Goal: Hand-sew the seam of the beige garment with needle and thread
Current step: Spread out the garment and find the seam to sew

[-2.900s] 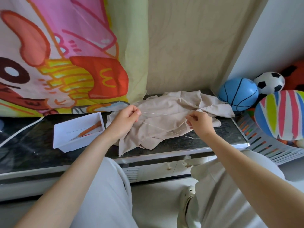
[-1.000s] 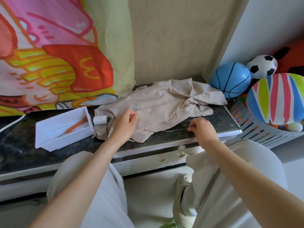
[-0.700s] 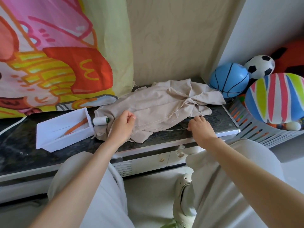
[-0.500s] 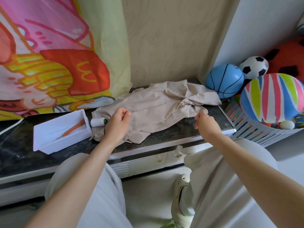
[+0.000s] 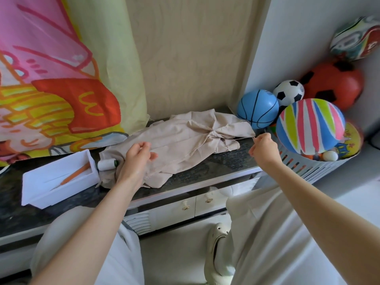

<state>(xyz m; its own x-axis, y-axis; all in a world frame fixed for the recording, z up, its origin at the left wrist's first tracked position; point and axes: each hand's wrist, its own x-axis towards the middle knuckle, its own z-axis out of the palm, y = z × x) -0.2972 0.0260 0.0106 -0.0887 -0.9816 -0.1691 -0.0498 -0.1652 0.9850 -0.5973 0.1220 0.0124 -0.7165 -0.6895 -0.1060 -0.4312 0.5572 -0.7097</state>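
Two bare hands work over the beige garment, which lies crumpled on the dark counter. Right hand sits just off the garment's right end, fingertips pinching the thread; thread runs taut from the pinch back to the bunched cloth. Left hand rests on the garment's left part, fingers half curled; cannot tell if they nip fabric. White spool lies just beside the garment's left edge, between it and the white tray. Orange tool lies in the tray. Basket of balls stands at right, near the right hand.
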